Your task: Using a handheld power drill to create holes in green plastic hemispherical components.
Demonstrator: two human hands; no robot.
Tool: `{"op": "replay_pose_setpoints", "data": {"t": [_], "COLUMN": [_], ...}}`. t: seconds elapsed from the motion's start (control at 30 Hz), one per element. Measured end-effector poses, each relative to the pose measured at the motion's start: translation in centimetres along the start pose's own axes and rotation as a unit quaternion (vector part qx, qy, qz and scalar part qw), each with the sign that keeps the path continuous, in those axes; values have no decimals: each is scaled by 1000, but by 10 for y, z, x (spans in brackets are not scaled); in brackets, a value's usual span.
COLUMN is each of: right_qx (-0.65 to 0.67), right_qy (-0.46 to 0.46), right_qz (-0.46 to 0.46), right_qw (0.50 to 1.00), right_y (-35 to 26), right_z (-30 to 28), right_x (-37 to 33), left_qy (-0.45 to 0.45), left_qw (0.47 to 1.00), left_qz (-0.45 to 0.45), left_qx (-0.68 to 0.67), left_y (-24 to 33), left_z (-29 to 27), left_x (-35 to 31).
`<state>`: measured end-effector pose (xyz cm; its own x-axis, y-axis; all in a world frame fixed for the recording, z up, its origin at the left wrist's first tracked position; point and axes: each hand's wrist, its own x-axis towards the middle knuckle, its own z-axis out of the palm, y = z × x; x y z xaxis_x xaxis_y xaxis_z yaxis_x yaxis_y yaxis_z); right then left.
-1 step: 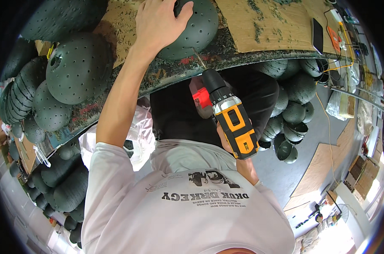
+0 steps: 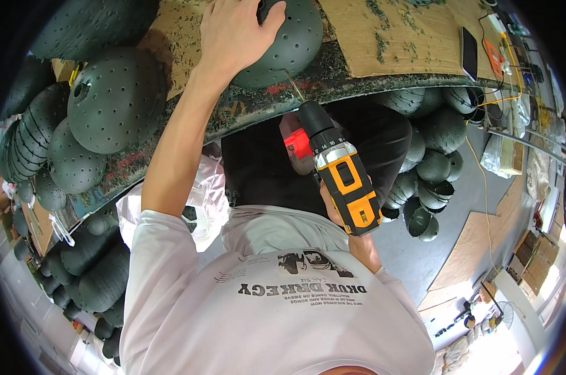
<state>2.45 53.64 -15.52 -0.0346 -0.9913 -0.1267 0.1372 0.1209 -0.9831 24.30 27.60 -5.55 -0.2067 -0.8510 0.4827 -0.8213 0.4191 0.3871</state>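
A dark green dome (image 2: pixel 295 47) dotted with small holes rests on the workbench at the top of the view. My left hand (image 2: pixel 236 34) holds it from its left side, thumb spread over the surface; the picture's top edge cuts off the other fingertips. A yellow and black cordless drill (image 2: pixel 342 169) is in my right hand (image 2: pixel 328 203), whose fingers are mostly hidden behind the tool's body. Its thin drill bit (image 2: pixel 293 84) points up and left, with the tip at the dome's near edge. Whether the tip is inside the dome's wall I cannot tell.
More perforated domes (image 2: pixel 114 100) crowd the bench's left side. Cardboard (image 2: pixel 402 37) strewn with dark shavings covers the bench top, and a phone (image 2: pixel 468 53) lies at its right. Stacked domes (image 2: pixel 442 131) stand on the floor to the right, near an orange cable (image 2: pixel 483 181).
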Motion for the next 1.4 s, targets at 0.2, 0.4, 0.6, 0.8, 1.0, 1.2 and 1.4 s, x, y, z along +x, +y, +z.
{"op": "replay_pose_setpoints", "data": {"t": [0.2,0.4,0.6,0.8,1.0,1.2,1.4], "right_qx": [-449,-46,-131,-132,-244,220,391], "right_qy": [-29,2,-33,-27,-1,48,78], "right_qz": [-328,-12,-177,-156,-110,77,95], "right_qw": [831,999,975,979,964,971,912], "right_y": [-24,-19,-20,-23,-22,-10,-7], "right_z": [0,20,28,17,-17,-56,-76], "right_x": [3,31,53,29,-31,-45,-37], "left_qy": [-32,-11,-27,-1,106,278,55], "left_qw": [999,1000,999,1000,990,829,391], "left_qz": [-38,-16,-23,-3,34,-266,-485], "left_qx": [1,11,-29,-27,-86,-405,-780], "left_y": [1,7,6,-6,-20,18,67], "left_z": [-3,0,-1,7,15,-21,-24], "left_x": [1,-3,-3,-1,-5,-59,-133]}}
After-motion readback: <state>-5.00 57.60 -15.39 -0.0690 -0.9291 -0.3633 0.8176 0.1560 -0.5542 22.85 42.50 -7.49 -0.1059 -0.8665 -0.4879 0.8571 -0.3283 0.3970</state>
